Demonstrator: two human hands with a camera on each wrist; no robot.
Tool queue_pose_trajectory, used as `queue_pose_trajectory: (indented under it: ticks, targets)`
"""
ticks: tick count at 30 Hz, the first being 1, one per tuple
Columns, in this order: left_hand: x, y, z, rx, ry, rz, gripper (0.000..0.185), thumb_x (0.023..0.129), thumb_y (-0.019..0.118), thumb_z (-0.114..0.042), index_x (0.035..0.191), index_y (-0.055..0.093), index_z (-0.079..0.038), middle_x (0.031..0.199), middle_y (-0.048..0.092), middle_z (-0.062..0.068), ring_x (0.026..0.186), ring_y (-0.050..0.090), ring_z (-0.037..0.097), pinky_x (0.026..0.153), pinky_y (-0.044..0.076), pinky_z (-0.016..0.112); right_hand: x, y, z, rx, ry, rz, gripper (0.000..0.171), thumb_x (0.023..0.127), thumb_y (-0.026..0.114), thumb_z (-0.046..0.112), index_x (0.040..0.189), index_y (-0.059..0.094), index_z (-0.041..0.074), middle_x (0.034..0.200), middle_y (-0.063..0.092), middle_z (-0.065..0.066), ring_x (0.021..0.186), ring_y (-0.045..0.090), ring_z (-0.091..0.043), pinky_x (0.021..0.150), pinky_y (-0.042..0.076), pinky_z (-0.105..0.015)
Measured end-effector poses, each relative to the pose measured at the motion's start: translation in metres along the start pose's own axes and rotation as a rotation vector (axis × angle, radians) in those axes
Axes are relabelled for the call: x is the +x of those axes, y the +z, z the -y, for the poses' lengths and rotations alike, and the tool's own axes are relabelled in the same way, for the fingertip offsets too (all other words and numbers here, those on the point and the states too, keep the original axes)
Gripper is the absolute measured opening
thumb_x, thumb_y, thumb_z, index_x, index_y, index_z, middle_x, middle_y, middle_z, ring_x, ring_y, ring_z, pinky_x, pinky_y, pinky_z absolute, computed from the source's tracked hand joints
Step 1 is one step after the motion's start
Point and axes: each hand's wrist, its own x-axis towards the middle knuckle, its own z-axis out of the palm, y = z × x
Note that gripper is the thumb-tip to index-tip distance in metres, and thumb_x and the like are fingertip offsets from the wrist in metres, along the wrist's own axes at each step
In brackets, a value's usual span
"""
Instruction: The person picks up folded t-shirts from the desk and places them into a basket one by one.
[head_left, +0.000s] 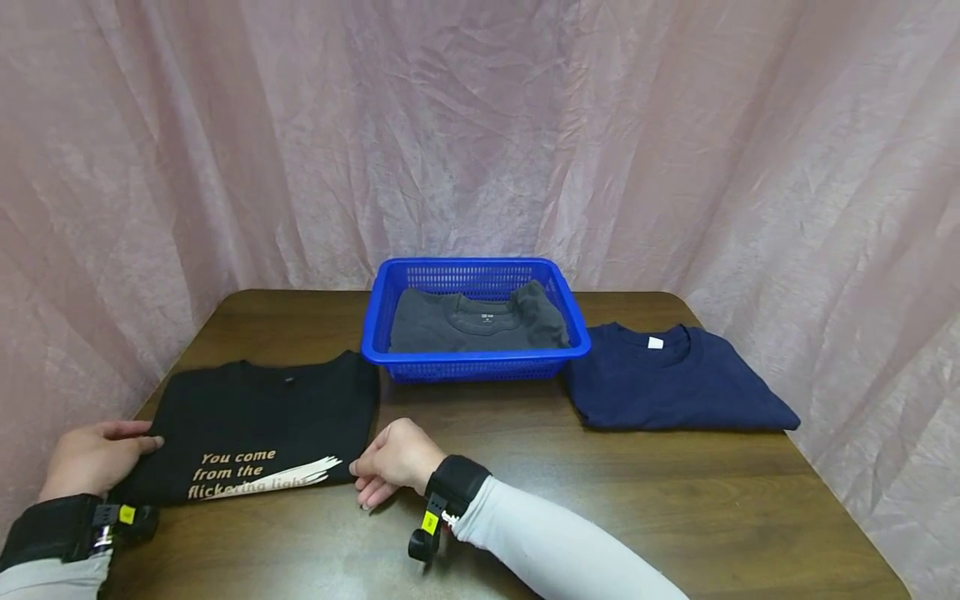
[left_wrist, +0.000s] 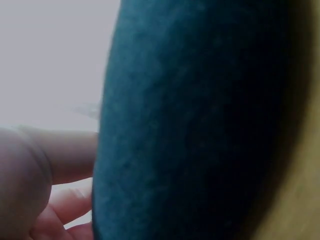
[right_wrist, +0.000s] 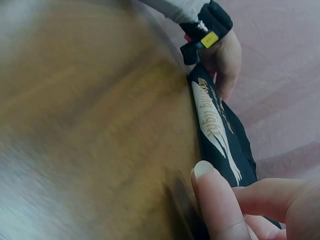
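Observation:
A folded black t-shirt (head_left: 262, 417) with pale lettering lies at the table's front left. My left hand (head_left: 97, 458) holds its left edge, thumb on top. My right hand (head_left: 393, 467) pinches its front right corner with curled fingers. In the right wrist view the right hand's thumb and fingers (right_wrist: 220, 200) close on the black t-shirt (right_wrist: 220, 130), and the left hand (right_wrist: 227, 60) grips the far end. The left wrist view is filled by the dark cloth (left_wrist: 190, 125), with fingers (left_wrist: 60, 160) of the left hand reaching under its edge.
A blue basket (head_left: 465, 356) at the back middle holds a folded dark grey shirt (head_left: 465, 325). A folded navy shirt (head_left: 667, 383) lies to its right. The brown table (head_left: 600, 492) has rounded corners, and a pink curtain (head_left: 480, 125) hangs behind it.

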Motion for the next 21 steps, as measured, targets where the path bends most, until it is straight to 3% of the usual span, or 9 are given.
queue_pose_trajectory:
  ticks: [6,17,21]
  targets:
    - [-0.007,0.002,0.004,-0.001,-0.030,-0.003,0.051,0.107,0.065,-0.015,0.149,0.054,0.012,0.159,0.042,0.043,0.138,0.045,0.061,0.111,0.038,0.073,-0.007,0.006,-0.004,-0.005,0.000,0.021,0.018,0.097,0.078,-0.002,0.080,0.076,-0.005,0.066,0.074,-0.013,0.049,0.066,-0.012,0.047,0.060,-0.025]
    - [-0.018,-0.005,0.011,0.057,0.016,0.042,0.052,0.105,0.066,-0.015,0.146,0.054,0.014,0.157,0.041,0.045,0.137,0.044,0.064,0.111,0.037,0.075,-0.021,0.011,-0.010,-0.043,-0.008,0.071,0.021,0.097,0.079,-0.001,0.076,0.076,-0.003,0.062,0.072,-0.010,0.048,0.065,-0.010,0.046,0.058,-0.024]
    - [-0.017,-0.006,0.014,0.065,0.012,0.055,0.054,0.105,0.067,-0.020,0.146,0.054,0.013,0.156,0.041,0.045,0.134,0.046,0.063,0.109,0.039,0.073,-0.024,0.006,-0.006,-0.103,-0.005,0.033,0.022,0.098,0.082,0.010,0.080,0.075,-0.002,0.064,0.071,-0.007,0.046,0.064,-0.011,0.046,0.059,-0.026]
